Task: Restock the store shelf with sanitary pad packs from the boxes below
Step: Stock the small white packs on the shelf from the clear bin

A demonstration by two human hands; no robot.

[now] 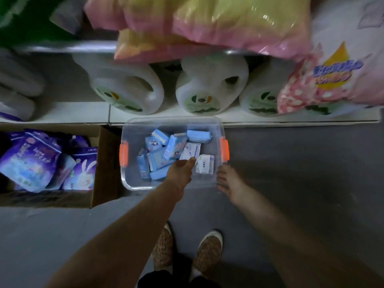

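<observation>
Head view, looking straight down: the shelf (62,113) runs across the upper half of the frame, with big pink and yellow bags (207,26) hanging over its upper tier and three white jugs (209,88) lying on the lower board, their bases toward the camera. A pink dotted bag (324,84) sits at upper right.

Below the shelf edge, on the grey floor (311,173), a cardboard box (104,163) at centre left holds purple pad packs (31,161), one printed with a white rabbit, lying tilted against each other.

Just to its right stands a clear plastic bin (133,183) with orange latches (224,150) on its two short sides. Inside lie small blue pad packs (160,156) in a loose heap, pointing every way, and two white packs. One white pack (190,150) has its long axis running up-frame, tilted slightly right; the other, the white labelled pack (205,164), lies just right of it.

The left hand (180,169) reaches into the bin, thumb tip touching the lower edge of the white pack; whether the fingers have closed on it I cannot tell. The right hand (226,179) rests at the bin's lower right corner, fingers (223,170) loose and straight, holding nothing.

Patterned shoes (209,250) show at bottom centre.
</observation>
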